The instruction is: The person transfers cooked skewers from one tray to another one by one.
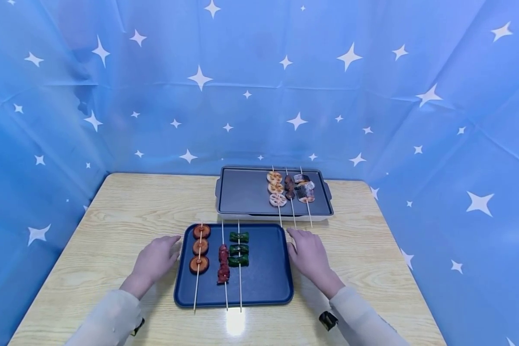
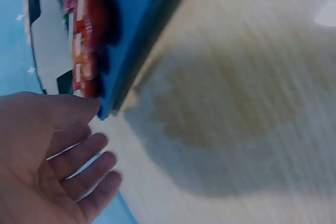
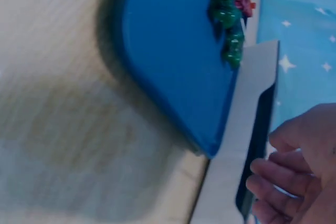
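A dark blue tray [image 1: 265, 274] lies on the table and bears three skewers. On its left is a skewer of round brown slices [image 1: 199, 264]. Beside that lie a skewer of red meat pieces [image 1: 223, 263] and one of green rolled pieces [image 1: 239, 249]. My left hand [image 1: 153, 259] is at the tray's left edge, fingers loosely bent. Its thumb [image 2: 79, 108] overlaps the tray's corner in the left wrist view; contact I cannot tell. At the upper right corner, my right hand [image 1: 309, 254] holds nothing, its relaxed fingers [image 3: 281, 174] apart from the tray in the right wrist view.
Behind the tray stands a grey griddle pan [image 1: 244, 192] with a pale base. On its right side lie skewers of lotus root slices [image 1: 278, 199], dark brown pieces [image 1: 289, 187] and fish chunks [image 1: 304, 192], sticks jutting over the front edge. A blue starry curtain [image 1: 259, 120] surrounds the wooden table [image 1: 129, 206].
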Motion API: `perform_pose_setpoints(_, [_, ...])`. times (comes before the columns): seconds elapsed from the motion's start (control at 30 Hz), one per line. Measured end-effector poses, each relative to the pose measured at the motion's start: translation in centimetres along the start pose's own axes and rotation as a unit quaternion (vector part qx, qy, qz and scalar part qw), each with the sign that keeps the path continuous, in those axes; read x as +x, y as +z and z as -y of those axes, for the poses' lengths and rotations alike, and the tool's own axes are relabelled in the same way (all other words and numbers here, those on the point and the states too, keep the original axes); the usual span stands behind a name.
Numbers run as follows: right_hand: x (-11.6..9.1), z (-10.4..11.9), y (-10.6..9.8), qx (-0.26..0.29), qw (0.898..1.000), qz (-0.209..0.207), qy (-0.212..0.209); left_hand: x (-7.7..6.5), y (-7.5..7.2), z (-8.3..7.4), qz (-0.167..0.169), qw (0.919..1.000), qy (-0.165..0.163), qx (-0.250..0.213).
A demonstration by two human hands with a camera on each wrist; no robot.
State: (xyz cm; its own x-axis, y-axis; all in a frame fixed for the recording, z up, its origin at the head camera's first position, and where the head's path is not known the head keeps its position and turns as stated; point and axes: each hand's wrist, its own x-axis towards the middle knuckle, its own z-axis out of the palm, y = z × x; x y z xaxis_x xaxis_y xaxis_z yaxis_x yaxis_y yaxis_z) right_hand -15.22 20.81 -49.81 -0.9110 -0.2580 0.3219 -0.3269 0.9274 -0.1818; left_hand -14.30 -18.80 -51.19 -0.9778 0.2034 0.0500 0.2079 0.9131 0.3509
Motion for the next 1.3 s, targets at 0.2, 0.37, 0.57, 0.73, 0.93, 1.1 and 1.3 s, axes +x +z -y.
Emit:
perform_pose_setpoints(0.2, [1.8, 0.6, -0.7, -0.012, 1.000, -0.006, 0.006, -0.6, 1.1, 0.5, -0.036, 0.9978, 0.040, 0.039])
perform_pose_setpoints(0.37, [3.3, 1.1, -0.7, -0.043, 0.999, 0.013, 0.011, -1.0, 1.5, 0.6, -0.038, 0.9968, 0.050, 0.049])
perform_pose_setpoints(0.57, [4.6, 1.3, 0.0, -0.077, 0.997, 0.011, 0.003, -1.3, 1.9, 0.3, -0.041, 0.9959, 0.067, 0.045])
perform_pose_setpoints(0.73, [5.1, 1.6, 0.7, -0.110, 0.994, -0.006, -0.018, -1.4, 2.4, 0.2, -0.048, 0.9950, 0.077, 0.040])
perform_pose_setpoints(0.93, [5.4, 1.8, 1.3, -0.137, 0.990, 0.003, -0.014, -1.4, 2.6, 0.2, -0.043, 0.9945, 0.084, 0.044])
perform_pose_setpoints(1.1, [5.6, 1.8, 1.6, -0.145, 0.989, 0.008, -0.003, -1.4, 2.5, 0.1, -0.036, 0.9940, 0.088, 0.054])
perform_pose_setpoints(1.3, [6.1, 1.9, 1.6, -0.150, 0.989, 0.005, 0.004, -1.2, 2.1, 0.0, -0.030, 0.9938, 0.087, 0.063])
